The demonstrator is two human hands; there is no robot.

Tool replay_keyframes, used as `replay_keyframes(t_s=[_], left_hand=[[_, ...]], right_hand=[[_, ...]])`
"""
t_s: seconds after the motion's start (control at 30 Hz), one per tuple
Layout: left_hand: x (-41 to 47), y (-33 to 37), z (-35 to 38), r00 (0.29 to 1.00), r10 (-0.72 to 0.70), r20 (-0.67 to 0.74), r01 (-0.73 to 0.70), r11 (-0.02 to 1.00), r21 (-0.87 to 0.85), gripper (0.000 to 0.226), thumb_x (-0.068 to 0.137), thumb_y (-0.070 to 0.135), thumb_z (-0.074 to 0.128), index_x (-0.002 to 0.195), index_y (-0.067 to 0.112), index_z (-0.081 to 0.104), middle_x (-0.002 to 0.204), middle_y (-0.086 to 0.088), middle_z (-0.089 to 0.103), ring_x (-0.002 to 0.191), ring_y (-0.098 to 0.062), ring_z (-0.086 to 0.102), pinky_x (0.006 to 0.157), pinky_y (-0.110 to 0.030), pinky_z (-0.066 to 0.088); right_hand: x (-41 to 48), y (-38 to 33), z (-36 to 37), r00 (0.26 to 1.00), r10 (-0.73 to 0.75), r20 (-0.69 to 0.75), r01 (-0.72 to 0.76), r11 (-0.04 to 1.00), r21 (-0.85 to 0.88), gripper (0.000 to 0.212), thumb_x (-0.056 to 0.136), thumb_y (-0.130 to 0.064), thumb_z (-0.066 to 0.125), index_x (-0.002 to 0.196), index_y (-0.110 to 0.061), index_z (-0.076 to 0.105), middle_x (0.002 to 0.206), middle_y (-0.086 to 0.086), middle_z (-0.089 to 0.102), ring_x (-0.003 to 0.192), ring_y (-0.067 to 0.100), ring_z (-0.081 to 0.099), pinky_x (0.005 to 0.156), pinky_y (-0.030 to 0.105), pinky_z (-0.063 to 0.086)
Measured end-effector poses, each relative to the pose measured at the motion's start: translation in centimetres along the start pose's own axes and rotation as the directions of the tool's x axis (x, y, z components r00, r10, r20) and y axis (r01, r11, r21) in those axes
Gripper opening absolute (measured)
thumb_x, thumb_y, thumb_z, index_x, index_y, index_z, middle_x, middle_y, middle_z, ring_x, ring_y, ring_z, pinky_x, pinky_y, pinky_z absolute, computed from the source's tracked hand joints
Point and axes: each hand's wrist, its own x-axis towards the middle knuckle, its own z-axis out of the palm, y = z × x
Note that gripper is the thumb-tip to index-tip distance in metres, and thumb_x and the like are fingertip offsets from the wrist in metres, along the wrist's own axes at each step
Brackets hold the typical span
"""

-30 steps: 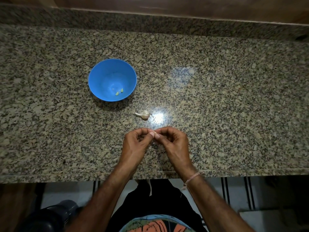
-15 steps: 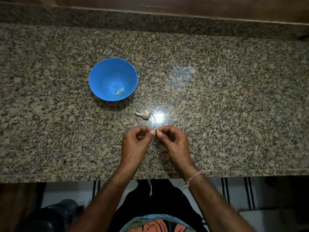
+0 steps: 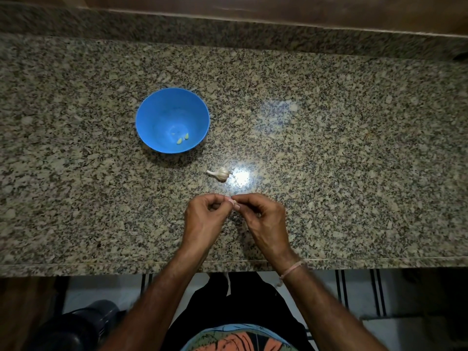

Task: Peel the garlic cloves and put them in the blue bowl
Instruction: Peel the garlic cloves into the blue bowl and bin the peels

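Garlic clove (image 3: 235, 205): pinched, left hand (image 3: 202, 220) + right hand (image 3: 266, 220) | blue bowl (image 3: 154, 110): two peeled cloves (image 3: 182, 138)

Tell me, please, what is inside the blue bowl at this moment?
Two small peeled garlic cloves lie on the bottom of the blue bowl, toward the person's side. Nothing covers the inside; only the steep near wall is hard to see.

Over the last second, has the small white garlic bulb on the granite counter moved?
No. The small white garlic bulb lies at the same offset from the round blue plastic bowl, nearer the person and to its right; only the camera shifted.
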Motion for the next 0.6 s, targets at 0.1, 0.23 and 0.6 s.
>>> replay_keyframes(t_s=[0.1,0.23,0.6], left_hand=[[-0.01,0.15,-0.06,1.000,-0.017,0.007,0.017,1.000,-0.008,0.016,0.092,0.023,0.072,0.080,0.028,0.083,0.086,-0.003,0.079,0.093,-0.033,0.074,0.084,-0.056,0.063],[-0.19,0.60,-0.26,0.998,-0.047,0.029,0.049,0.996,-0.072,0.015,0.093,0.017,0.073,0.082,0.019,0.083,0.087,-0.002,0.080,0.096,-0.030,0.074,0.089,-0.051,0.062],[-0.67,0.91,-0.06,0.998,-0.050,0.023,0.053,0.988,-0.145,0.015,0.096,0.017,0.072,0.085,0.016,0.082,0.087,-0.001,0.080,0.091,-0.015,0.075,0.089,-0.034,0.059]], right_hand=[[-0.01,-0.11,-0.02,1.000,0.000,-0.009,0.000,1.000,0.017,0.015,0.092,-0.011,0.079,0.106,-0.012,0.082,0.099,-0.006,0.079,0.095,0.009,0.075,0.083,0.040,0.063],[0.06,-0.26,-0.05,1.000,-0.010,-0.015,0.010,1.000,0.002,0.015,0.091,-0.008,0.079,0.105,-0.011,0.082,0.097,-0.006,0.079,0.093,0.008,0.075,0.082,0.036,0.063],[0.02,-0.17,-0.05,0.999,0.044,0.001,-0.044,0.998,0.055,0.015,0.094,-0.008,0.077,0.108,-0.011,0.081,0.100,-0.006,0.080,0.097,0.012,0.076,0.085,0.038,0.064]])
